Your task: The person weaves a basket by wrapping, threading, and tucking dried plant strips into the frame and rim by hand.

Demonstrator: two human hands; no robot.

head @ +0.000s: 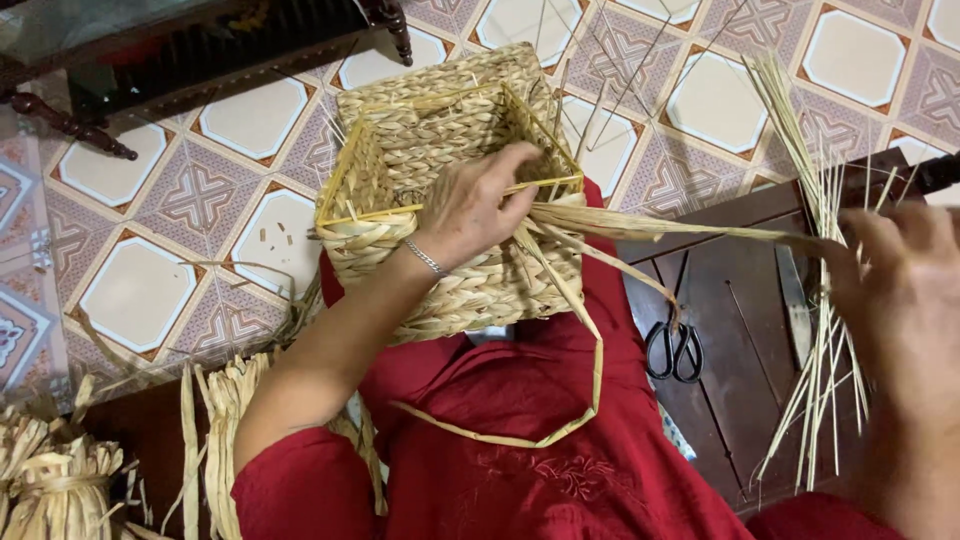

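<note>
Head view looks down on a patterned tile floor (140, 290), with a dark wooden stool (735, 330) at right carrying scissors (674, 352). On the red-clothed lap lies a rectangular woven basket (450, 180), tipped so its opening faces near, long axis running left to right. Left hand (478, 205) clasps its near rim. Right hand (895, 290), raised at right, pinches a fibre strand (680, 228) pulled taut.

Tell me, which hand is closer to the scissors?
The right hand. It hovers just right of the scissors on the dark wooden stool. The left hand is farther away, up on the basket rim.
</note>
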